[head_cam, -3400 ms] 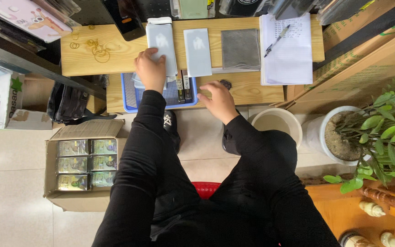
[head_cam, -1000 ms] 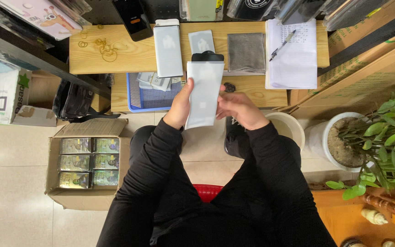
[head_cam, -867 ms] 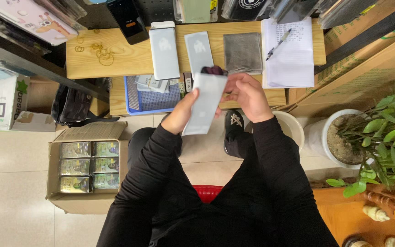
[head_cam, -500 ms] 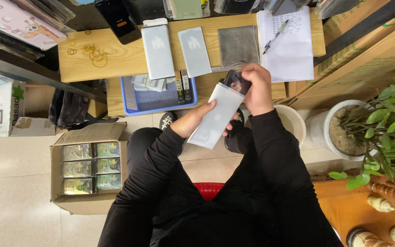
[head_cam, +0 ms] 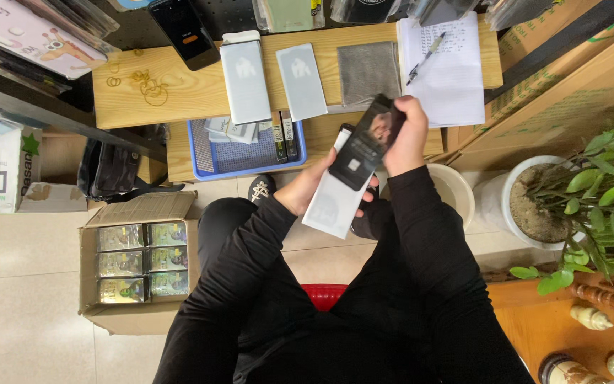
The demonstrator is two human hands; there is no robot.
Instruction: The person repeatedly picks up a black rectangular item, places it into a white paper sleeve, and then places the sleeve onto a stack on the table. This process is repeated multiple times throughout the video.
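Glossy black card (head_cam: 365, 144), half out of its white sleeve (head_cam: 335, 195), is grasped by the right hand (head_cam: 406, 135); left hand (head_cam: 314, 186) grips the sleeve.

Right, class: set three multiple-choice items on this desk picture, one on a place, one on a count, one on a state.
1. Where is the blue tray?
A. on the lower shelf
B. on the floor
C. in the cardboard box

2. How many pale flat packets lie side by side on the top board?
A. two
B. four
C. six

3. What is the right hand doing?
A. lying flat on paper
B. gripping a dark card
C. holding the pen

Answers: 1 A, it sits under the top board; 2 A, two lie together; 3 B, fingers close round the dark card above the white sleeve in the left hand.
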